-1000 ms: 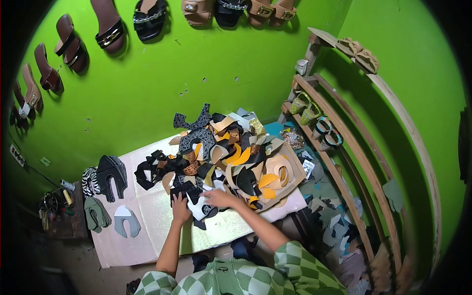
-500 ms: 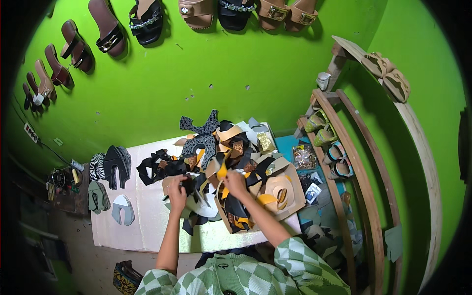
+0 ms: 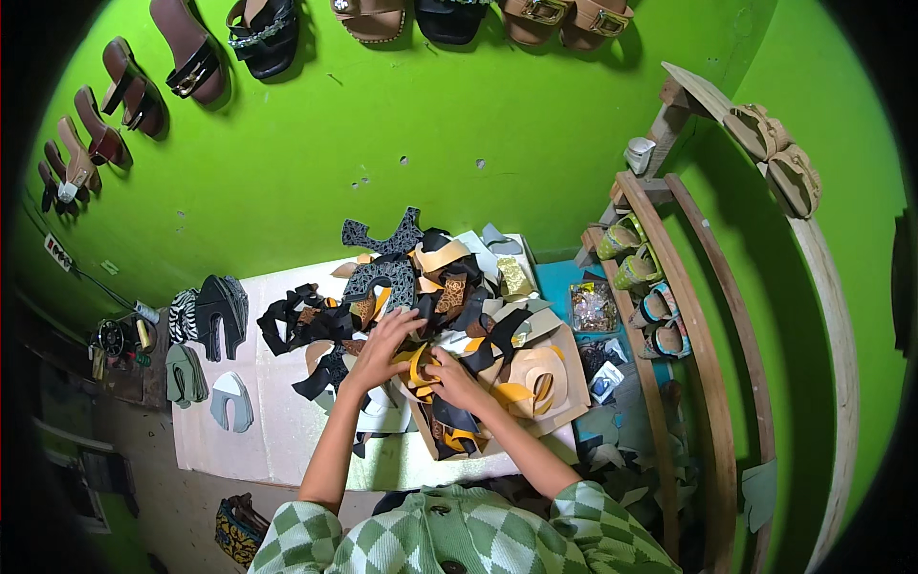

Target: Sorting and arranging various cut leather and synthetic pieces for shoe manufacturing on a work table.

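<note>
A heap of leather scraps [image 3: 469, 297] in black, tan, yellow and patterned pieces covers the table's right half. My right hand [image 3: 457, 381] is closed on a curled yellow leather strip [image 3: 418, 368], just above the near side of the heap. Beside it, my left hand [image 3: 381, 352] lies over the scraps with its fingers stretched out; its thumb is close to the yellow strip, and whether they touch I cannot tell. A shallow cardboard box [image 3: 571, 368] holds more scraps and rolled tan pieces at the heap's right. Grey-black patterned cutouts [image 3: 382, 282] rest at the far side.
Stacked curved cutouts in black [image 3: 222, 320], green [image 3: 185, 375] and grey [image 3: 231, 404] lie on the table's left. A wooden rack [image 3: 639, 287] with sandals stands at the right, near a clear box of small trinkets [image 3: 593, 306]. Sandals [image 3: 263, 38] hang on the green wall.
My left hand has moved right and farther away, opening over the heap beside my right hand. My right hand has come down slightly with the yellow strip. The view has shifted slightly.
</note>
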